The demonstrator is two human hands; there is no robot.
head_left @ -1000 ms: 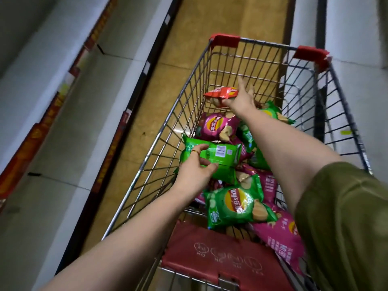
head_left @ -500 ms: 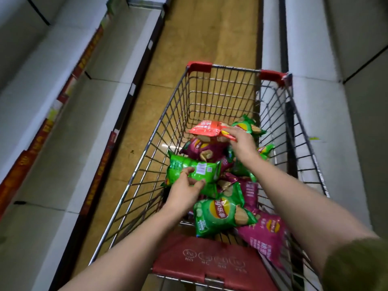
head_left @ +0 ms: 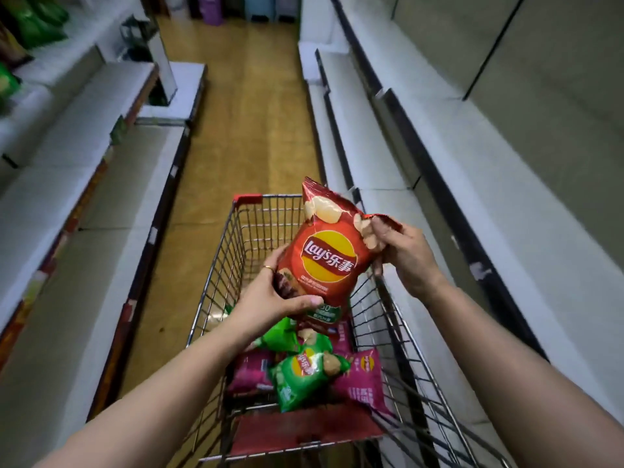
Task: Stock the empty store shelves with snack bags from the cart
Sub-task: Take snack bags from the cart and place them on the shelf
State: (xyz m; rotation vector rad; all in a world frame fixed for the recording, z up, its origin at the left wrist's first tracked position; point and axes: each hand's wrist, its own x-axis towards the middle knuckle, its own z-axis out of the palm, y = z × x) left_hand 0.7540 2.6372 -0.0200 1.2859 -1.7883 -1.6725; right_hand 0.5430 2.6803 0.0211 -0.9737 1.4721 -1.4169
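Far left: left shelves (head_left: 67,184), stepped white tiers of flat matte board, red-orange price strips along the front edges. On the top tiers, green bags (head_left: 37,25), blurred. Next, floor (head_left: 250,113), tan and glossy, running up the aisle to dark shapes at the far end, too blurred to tell apart.

Middle: cart (head_left: 216,265), a thin steel wire grid with red plastic corner caps and a red flap (head_left: 304,434) at the near end. Inside, crinkly foil packs in a heap: pink bag (head_left: 251,371) at left, green bag (head_left: 304,376) on top in the centre, a second pink one at right against the cart's right wall.

Above the cart, clear of the heap: red bag (head_left: 326,261), puffed and shiny, tilted, logo facing the camera. Blocks sight of part of the cart's far rim and of the heap behind it. Left hand (head_left: 266,298), ring (head_left: 268,267) on one finger, gripping the lower left edge, thumb across the front, fingers behind. Right hand (head_left: 405,261) pinching the upper right corner, foil crumpled under the fingers.

Far right: right shelves (head_left: 439,214), long smooth white tiers with dark front rails, grey back panels above.
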